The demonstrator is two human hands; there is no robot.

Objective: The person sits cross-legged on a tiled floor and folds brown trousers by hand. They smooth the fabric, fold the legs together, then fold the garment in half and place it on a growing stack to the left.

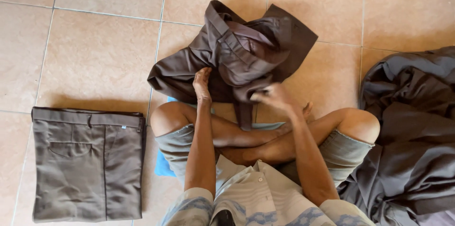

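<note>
So the person sits cross-legged on the tiled floor [99, 50], and the crumpled brown trousers [237, 55] lie right in front of their shins, close enough to reach without leaning. I'd say that's why the garment is where it is.

The left hand [202, 84] lies fairly flat on the near left edge of the crumpled trousers, fingers mostly extended rather than curled. It looks like it's pinning the cloth to the floor so it doesn't slide. The right hand [272, 95] is at the near right edge of the same trousers and is motion-blurred. It seems pinched closed on a fold of the fabric, but the blur makes the exact grip hard to call.

Well to the left of the crumpled trousers sits a neatly folded pair [87, 164], waistband up and back pocket showing, squared off flat on the floor and out of the way. Well to the right of them is a loose heap of dark garments [412, 131], up against the person's right knee. A bit of blue cloth [163, 164] peeks out under the left thigh, probably something to sit on.
</note>
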